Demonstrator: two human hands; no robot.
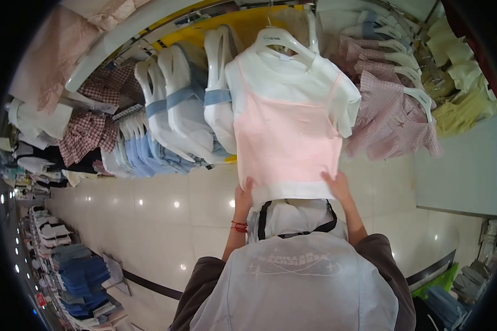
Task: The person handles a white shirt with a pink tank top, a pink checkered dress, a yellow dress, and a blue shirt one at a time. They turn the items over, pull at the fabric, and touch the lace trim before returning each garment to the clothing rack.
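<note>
A white short-sleeved T-shirt with a pink camisole layer (292, 138) over it hangs on a white hanger (280, 38) from the rack. At its lower left corner, my left hand (245, 194) is closed on the hem, the thumb over the front. My right hand (337, 186) grips the lower right side in the same way. Between them the white hem is stretched fairly flat. The fingers behind the fabric are hidden. A red bracelet (239, 226) circles my left wrist.
White tops with blue trim (185, 99) hang close on the left, and pink checked garments (395, 116) on the right. Red checked clothes (88, 135) hang farther left. Yellow garments (464, 113) are at far right. Folded blue clothes (83, 281) lie lower left on the tiled floor's (165, 204) far side.
</note>
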